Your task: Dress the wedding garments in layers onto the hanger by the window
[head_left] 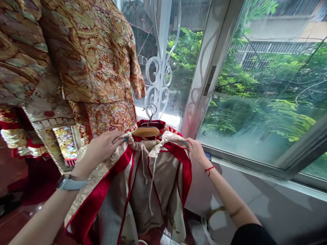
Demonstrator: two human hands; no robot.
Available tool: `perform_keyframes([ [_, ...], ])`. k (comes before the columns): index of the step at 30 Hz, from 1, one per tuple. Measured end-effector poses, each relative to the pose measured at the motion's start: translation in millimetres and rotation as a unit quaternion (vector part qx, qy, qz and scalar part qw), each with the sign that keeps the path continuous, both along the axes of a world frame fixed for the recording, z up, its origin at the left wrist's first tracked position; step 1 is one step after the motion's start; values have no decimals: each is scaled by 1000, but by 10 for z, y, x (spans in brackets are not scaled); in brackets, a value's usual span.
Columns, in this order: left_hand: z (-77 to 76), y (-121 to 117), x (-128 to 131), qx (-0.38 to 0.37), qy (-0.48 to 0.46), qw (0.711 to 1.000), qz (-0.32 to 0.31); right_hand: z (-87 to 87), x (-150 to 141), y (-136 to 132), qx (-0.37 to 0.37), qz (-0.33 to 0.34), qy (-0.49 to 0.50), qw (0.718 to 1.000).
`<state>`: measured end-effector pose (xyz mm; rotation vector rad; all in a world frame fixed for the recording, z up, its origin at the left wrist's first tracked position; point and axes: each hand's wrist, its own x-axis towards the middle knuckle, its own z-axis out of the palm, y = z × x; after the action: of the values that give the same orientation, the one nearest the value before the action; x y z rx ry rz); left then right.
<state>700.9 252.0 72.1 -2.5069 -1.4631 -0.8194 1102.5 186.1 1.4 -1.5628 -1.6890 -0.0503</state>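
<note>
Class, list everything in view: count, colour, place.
Red-trimmed garment: one, grey-cream and red, centre
Hanger: one, tan, at its collar
Brocade garments: at least two, gold, upper left
Grille: one, white, behind hanger
Window frame: one, grey, right
Foliage: uncountable, green, outside
Wall: one, greyish, below window
Watch: one, pale, left wrist
Bracelet: one, red, right wrist
Left hand, right hand: two, skin-toned, gripping garment

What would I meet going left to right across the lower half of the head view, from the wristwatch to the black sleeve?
Wristwatch, left hand, wooden hanger, right hand, red string bracelet, black sleeve.
</note>
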Motion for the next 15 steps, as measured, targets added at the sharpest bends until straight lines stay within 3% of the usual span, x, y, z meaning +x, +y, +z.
perform_keyframes([
  [6, -31, -70, 71, -13, 50, 999, -8, 714, 78, -139, 34, -58, -57, 996],
  [8, -49, -96, 109, -21, 78, 997, -5, 827, -33, -316, 73, -93, -88, 989],
  [11, -62, -123, 128, -8, 106, 994, 14, 625, -284, -619, 89, -109, -121, 983],
  [15, -19, -43, 82, 26, 117, 993, 19, -6, -582, -750, 66, -66, -91, 991],
])
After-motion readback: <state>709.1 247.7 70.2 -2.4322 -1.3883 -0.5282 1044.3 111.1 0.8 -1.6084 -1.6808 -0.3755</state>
